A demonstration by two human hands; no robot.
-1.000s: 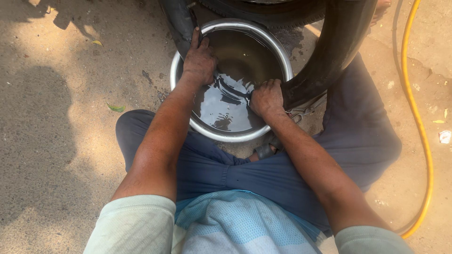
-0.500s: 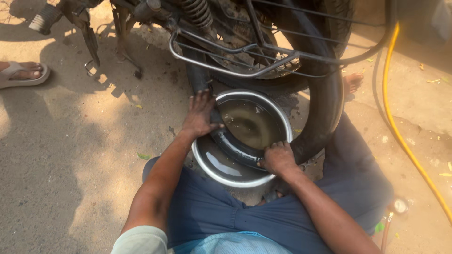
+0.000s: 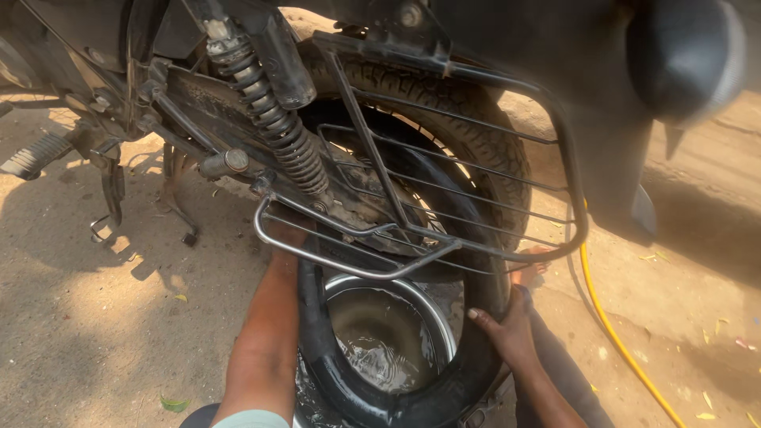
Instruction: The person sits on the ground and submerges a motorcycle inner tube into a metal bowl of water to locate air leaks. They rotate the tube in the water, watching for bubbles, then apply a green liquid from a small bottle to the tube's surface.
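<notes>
Footrest [image 3: 32, 154]: at 9 o'clock of the frame, on the motorcycle's frame, over sunlit ground.
Left forearm: rises from 6 o'clock toward 12, nearly vertical, passing just left of the inner tube.
Left hand [image 3: 287, 238]: mostly hidden behind the chrome guard rail [image 3: 349, 261]; whether the fingers are closed or spread cannot be told. It lies at the tube's upper left bend.
Shock spring [image 3: 273, 119]: slants from 11 o'clock down toward centre, above the left hand.
Inner tube [image 3: 313, 349]: black, wet, looped as a U around the basin, its bottom at 6 o'clock, both sides running up behind the rail.
Basin [image 3: 444, 333]: round, metal, on the ground inside the tube's loop; holds murky rippled water, rim partly covered by the tube.
Rear tyre [image 3: 483, 135]: treaded, behind the wire side rack, at 12 to 2 o'clock of the basin.
Right hand [image 3: 507, 329]: at 3 o'clock of the basin, fingers wrapped on the tube's right side, clasping it.
Yellow hose [image 3: 618, 341]: lies on the ground, running toward 5 o'clock, apart from the right hand.
</notes>
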